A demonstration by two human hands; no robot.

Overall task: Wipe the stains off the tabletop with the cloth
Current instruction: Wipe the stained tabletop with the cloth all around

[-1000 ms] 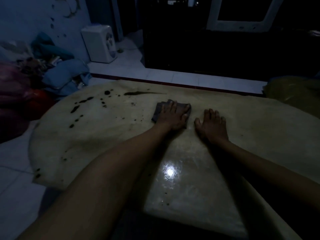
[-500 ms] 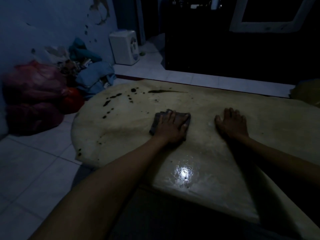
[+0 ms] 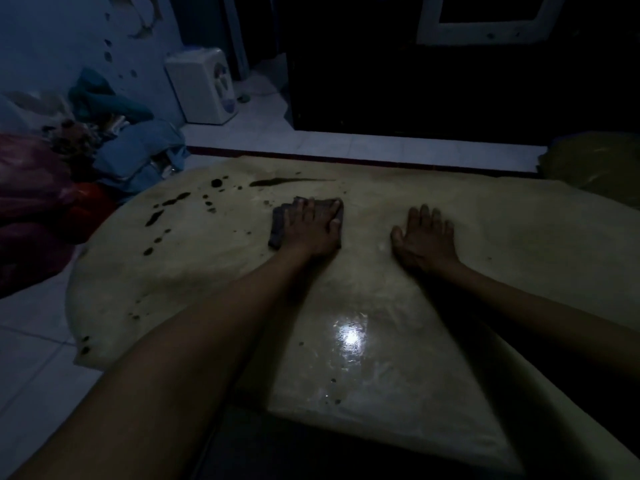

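While left hand (image 3: 313, 228) presses cloth (image 3: 277, 230) flat, fingers (image 3: 306, 207) straight, stains (image 3: 166, 209) lie up-left on surface (image 3: 519, 237); right hand (image 3: 424, 237) flat, empty, farther off

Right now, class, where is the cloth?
In the head view, the cloth lies mid-table under the left hand, right of the dark stains and left of the right hand.

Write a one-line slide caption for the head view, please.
Left hand presses a dark cloth flat on the stained tabletop; right hand rests beside it.
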